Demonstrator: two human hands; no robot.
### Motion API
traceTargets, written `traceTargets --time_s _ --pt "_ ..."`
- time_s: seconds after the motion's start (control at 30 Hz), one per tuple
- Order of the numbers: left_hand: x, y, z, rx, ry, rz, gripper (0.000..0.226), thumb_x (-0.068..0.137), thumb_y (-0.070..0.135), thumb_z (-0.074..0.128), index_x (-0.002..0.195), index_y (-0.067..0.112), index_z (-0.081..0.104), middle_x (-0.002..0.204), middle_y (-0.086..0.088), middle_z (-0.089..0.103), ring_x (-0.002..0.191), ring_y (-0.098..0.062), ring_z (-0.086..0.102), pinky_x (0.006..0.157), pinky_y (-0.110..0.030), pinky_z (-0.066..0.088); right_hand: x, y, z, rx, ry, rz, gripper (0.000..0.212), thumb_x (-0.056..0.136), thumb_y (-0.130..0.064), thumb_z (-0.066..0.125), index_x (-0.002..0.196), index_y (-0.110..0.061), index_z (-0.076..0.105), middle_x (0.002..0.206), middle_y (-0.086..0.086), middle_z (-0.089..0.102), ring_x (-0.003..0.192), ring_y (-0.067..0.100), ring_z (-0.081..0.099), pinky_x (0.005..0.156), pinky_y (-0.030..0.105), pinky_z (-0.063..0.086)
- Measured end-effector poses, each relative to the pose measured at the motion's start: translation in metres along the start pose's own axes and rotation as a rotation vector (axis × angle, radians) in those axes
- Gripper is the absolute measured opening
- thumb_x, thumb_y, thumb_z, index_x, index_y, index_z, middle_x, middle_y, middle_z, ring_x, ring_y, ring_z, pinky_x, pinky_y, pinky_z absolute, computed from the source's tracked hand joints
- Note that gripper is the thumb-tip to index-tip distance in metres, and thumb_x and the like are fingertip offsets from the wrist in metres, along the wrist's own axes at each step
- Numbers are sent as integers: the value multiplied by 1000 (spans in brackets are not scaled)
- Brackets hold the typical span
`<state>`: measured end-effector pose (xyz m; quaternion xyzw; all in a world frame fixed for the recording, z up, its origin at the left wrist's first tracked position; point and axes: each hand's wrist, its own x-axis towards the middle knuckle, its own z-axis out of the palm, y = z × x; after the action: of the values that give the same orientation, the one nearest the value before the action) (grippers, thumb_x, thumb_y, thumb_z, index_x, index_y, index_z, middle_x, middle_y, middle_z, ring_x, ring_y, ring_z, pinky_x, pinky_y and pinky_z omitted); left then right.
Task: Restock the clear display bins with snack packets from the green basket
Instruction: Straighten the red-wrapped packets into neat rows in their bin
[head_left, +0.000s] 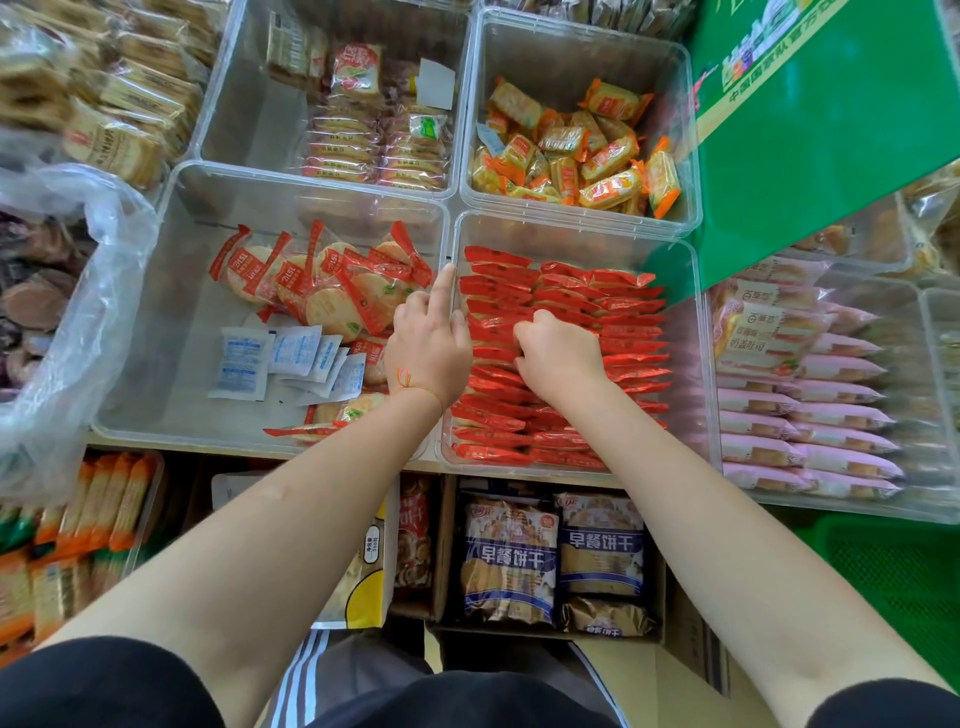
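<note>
A clear bin (691, 332) in front of me is packed with two rows of red snack packets (618, 332). My right hand (558, 353) is inside it, fingers curled down on the packets in the left row. My left hand (428, 343) rests on the wall between this bin and the clear bin to the left (156, 332), index finger stretched along the rim. That left bin holds red-and-clear rice cracker packets (332, 291) and small white sachets (280, 358). A corner of the green basket (893, 577) shows at the lower right.
Two more clear bins stand behind: one with stacked cracker packs (374, 140), one with orange-yellow packets (582, 150). A green board (821, 130) leans in at the upper right. Pink packets (810, 410) fill the right bin. Cardboard boxes with blue bags (556, 556) sit on the shelf below.
</note>
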<state>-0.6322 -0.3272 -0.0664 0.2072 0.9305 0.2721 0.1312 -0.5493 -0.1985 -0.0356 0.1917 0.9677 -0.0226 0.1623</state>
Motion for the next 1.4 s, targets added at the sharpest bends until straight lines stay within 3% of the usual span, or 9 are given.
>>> traceTargets --time_s 0.13,0.43,0.67,0.73,0.8,0.9,1.1,1.27,1.4 --pt "1 -1 1 1 4 2 54 103 31 33 155 35 19 132 -5 50 117 -23 43 75 -33 36 -7 2 -3 80 -92 -62 23 94 -34 59 107 -16 66 106 1 63 96 25 63 69 34 50" --pt "1 -2 0 -4 3 -1 55 102 30 32 155 36 19 130 -5 51 116 -24 43 76 -34 37 -3 -11 15 -45 -6 -32 14 96 -10 52 94 -11 65 95 5 63 85 30 65 59 32 37" --pt "1 -1 0 -11 -3 -5 54 102 31 33 155 36 19 130 -5 51 117 -24 43 76 -36 41 3 -22 13 -226 -209 -64 29 87 7 53 100 -14 68 101 2 68 92 26 68 62 31 41" --pt "1 -1 0 -11 -2 -5 55 102 30 33 155 36 20 129 -5 52 116 -24 44 77 -37 42 4 -23 11 -240 -145 -93 23 84 3 62 91 -17 70 92 -1 70 83 23 70 58 28 39" --pt "1 -1 1 -14 -2 -3 55 102 30 33 155 36 20 127 -5 52 115 -24 44 75 -35 39 5 -23 9 -290 -55 -129 21 59 -7 83 63 -22 69 63 -5 65 52 17 65 46 22 32" --pt "1 -1 0 -17 3 -6 54 102 31 33 154 36 21 127 -5 52 114 -24 45 74 -35 39 8 -11 20 -251 26 -257 34 33 0 82 45 -19 56 44 -4 49 32 19 49 46 20 20" --pt "0 0 1 -14 4 -9 54 102 31 33 155 36 20 129 -4 51 115 -23 45 73 -33 36 -1 -5 29 -307 136 -336 33 40 5 77 50 -16 53 48 0 48 35 19 47 46 23 19" --pt "0 1 0 -8 0 -8 54 102 30 33 155 36 20 130 -5 51 115 -23 44 73 -32 35 2 0 8 -112 -71 -231 19 94 -8 52 107 -14 64 105 4 63 96 29 64 66 33 42" --pt "1 0 1 -3 -1 -4 55 102 30 34 155 35 20 129 -5 51 114 -24 44 75 -32 33 -8 0 3 6 -60 -174 20 98 -29 52 108 -17 65 108 2 63 99 27 62 67 32 43"
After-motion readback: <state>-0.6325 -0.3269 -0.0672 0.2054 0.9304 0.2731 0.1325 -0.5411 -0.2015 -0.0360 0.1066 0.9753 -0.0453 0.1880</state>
